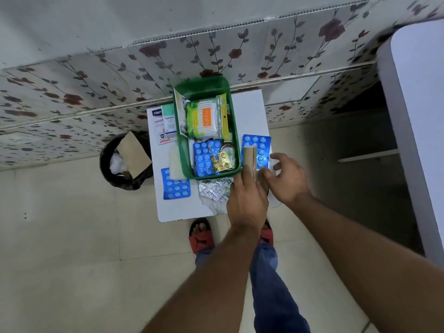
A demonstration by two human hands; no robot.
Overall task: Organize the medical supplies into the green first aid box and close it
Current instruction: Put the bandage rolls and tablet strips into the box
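The green first aid box [185,150] stands open on a small white table [249,111]. Inside it lie a pack of cotton swabs [204,118], a blue blister pack [204,157] and a gold foil strip [222,162]. My left hand [247,198] is shut on a brown roll [249,157], just right of the box. My right hand [288,179] hovers beside it with fingers spread, over another blue blister pack [260,146]. A third blue blister pack [175,186] and a silver foil strip [215,188] lie at the table's front.
White and teal cartons [163,123] lie left of the box, and a pale gauze piece [175,162] rests against its left wall. A black bin [125,162] stands on the floor to the left. A white counter [418,116] is on the right. My feet are under the table.
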